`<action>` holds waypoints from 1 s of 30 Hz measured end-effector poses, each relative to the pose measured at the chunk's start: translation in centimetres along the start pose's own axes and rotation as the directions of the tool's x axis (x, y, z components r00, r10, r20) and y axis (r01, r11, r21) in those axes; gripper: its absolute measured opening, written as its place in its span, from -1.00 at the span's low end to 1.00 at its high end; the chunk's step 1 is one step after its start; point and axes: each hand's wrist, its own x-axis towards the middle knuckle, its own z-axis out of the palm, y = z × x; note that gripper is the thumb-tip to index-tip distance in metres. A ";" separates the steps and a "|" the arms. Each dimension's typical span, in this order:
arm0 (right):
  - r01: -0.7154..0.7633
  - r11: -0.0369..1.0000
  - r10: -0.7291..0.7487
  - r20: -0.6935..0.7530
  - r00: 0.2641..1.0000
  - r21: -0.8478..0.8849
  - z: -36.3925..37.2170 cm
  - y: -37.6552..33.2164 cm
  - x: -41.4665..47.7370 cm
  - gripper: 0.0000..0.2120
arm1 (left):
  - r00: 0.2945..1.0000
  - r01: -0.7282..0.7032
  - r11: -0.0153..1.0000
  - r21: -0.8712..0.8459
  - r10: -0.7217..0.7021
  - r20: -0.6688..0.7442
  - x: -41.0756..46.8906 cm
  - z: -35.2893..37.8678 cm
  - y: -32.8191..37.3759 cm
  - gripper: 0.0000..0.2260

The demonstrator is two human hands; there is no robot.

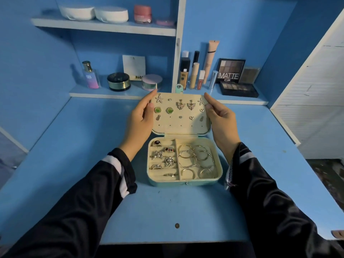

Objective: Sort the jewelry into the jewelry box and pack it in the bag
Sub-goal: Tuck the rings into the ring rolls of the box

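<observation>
Bare counter point(167, 207) in front of open box point(184, 181): wide room. Behind box, shelf point(104, 94) edge and makeup bottles point(193, 75) block way.

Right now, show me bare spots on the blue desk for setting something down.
The blue desk is bare in front of the open mint-green jewelry box and outside each black sleeve. Crowded: the cosmetics shelf behind, and the box's lid, gripped by left hand and right hand.
</observation>
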 end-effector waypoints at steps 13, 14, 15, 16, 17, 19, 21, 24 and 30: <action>0.006 1.000 -0.008 0.063 0.998 0.022 -0.6 0.9 2.5 -0.65 | 0.998 -0.055 0.998 -0.007 0.055 0.026 2.7 0.2 -2.2 -0.66; -0.002 1.000 0.001 0.069 0.998 0.023 -0.7 1.0 2.6 -0.64 | 0.998 -0.052 0.999 -0.010 0.052 0.025 2.7 0.2 -2.2 -0.66; -0.011 1.000 0.009 0.073 0.997 0.028 -0.7 1.0 2.6 -0.63 | 0.999 -0.048 0.999 -0.013 0.048 0.022 2.7 0.2 -2.2 -0.66; -0.019 0.999 0.017 0.075 0.997 0.036 -0.8 0.9 2.7 -0.63 | 0.999 -0.045 0.999 -0.019 0.045 0.018 2.7 0.2 -2.2 -0.67; -0.024 0.999 0.020 0.080 0.997 0.045 -0.8 0.9 2.7 -0.63 | 0.999 -0.043 0.999 -0.029 0.044 0.011 2.7 0.2 -2.1 -0.67; -0.029 0.998 0.023 0.086 0.996 0.061 -0.8 0.7 2.6 -0.63 | 0.999 -0.040 0.998 -0.053 0.040 -0.002 2.7 0.2 -2.0 -0.67; -0.018 0.998 0.011 0.093 0.996 0.065 -0.9 0.4 2.5 -0.65 | 0.999 -0.032 0.996 -0.080 0.031 -0.015 2.7 0.3 -1.7 -0.68; 0.018 0.997 -0.023 0.080 0.997 0.069 -0.9 -0.1 2.3 -0.70 | 0.998 -0.030 0.994 -0.109 0.024 -0.056 2.6 0.5 -1.2 -0.70; 0.043 0.988 -0.048 0.031 0.998 0.150 -0.6 -1.3 1.3 -0.75 | 0.994 0.013 0.980 -0.200 -0.034 -0.103 2.3 0.4 0.6 -0.73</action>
